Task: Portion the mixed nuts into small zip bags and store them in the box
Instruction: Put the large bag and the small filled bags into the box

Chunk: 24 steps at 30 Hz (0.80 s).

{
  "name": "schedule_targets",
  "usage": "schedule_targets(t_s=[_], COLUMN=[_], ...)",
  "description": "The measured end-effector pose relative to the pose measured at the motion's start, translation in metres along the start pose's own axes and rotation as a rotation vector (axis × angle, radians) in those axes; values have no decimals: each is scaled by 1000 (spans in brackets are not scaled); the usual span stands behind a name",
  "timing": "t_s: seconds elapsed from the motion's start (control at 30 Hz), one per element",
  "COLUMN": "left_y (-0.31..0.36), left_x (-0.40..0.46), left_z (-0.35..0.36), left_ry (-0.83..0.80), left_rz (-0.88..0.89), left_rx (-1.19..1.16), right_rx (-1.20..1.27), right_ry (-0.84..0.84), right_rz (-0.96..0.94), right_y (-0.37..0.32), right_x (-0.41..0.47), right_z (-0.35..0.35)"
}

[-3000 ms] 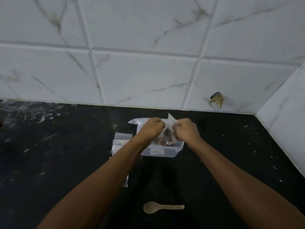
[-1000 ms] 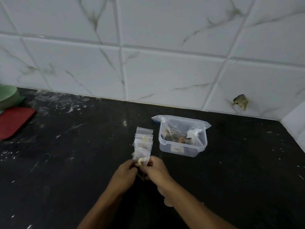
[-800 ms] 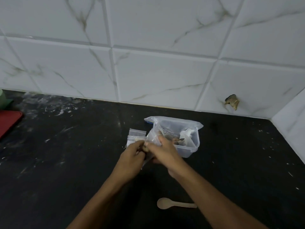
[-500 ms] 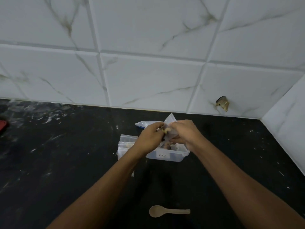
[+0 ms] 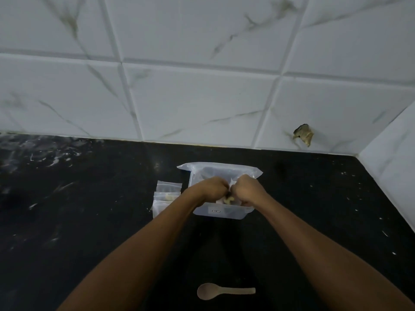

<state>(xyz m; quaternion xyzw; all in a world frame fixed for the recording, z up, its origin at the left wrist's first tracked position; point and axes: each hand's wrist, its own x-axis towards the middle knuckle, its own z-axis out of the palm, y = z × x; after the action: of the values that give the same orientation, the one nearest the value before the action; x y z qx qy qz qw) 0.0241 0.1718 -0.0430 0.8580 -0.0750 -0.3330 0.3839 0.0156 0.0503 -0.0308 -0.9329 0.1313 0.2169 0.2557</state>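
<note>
Since half a second ago your two fists have sunk lower over the clear plastic box (image 5: 221, 213), and the zip bag that stood up between them is now mostly hidden. Your left hand (image 5: 212, 187) and right hand (image 5: 246, 189) are both closed, knuckle to knuckle, pinching that small zip bag (image 5: 229, 199) of pale nuts just above the box's opening. A small dark label (image 5: 216, 211) sits on the box's front wall; its writing is too small to read. More small bags (image 5: 167, 194) lie stacked just left of the box. A wooden spoon (image 5: 224, 291) lies near you, well apart. Black speckled counter (image 5: 89, 209) spreads open to both sides, meeting white marbled tiles (image 5: 202, 104) with a chipped hole (image 5: 303, 134).
</note>
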Motion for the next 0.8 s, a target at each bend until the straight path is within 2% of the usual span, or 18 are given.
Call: schedule_targets(t_s=[0.17,0.3,0.37,0.47,0.57,0.63,0.7,0.8], left_y=[3,6,6,1,-18,-38,-66,-106], left_x=[5,2,-4,-24,-57,-77,-92,-108], left_z=[4,8,7,0,-10,-17,-23,-24], left_ry=[-4,29,99,292,518,642,727,696], left_rz=[-5,11,42,105,151,140,52,-128], left_rx=[107,242,250,62,-82,-189,-269,-311], right_rx=[-157,-171,-177,-159,47,245,371,523], right_ry=[-89,-69,11,243,396,316,131,-164], right_rz=[-49,-39,-46,-148,-322,-356,-332,-190], right_y=[-2,-3,-2,-4,-18,-31,-41,-46], right_x=[-1,0,-4,-23,-55,-71,-81,-83], right_z=[-3,-2,2,6,11,22,46,90])
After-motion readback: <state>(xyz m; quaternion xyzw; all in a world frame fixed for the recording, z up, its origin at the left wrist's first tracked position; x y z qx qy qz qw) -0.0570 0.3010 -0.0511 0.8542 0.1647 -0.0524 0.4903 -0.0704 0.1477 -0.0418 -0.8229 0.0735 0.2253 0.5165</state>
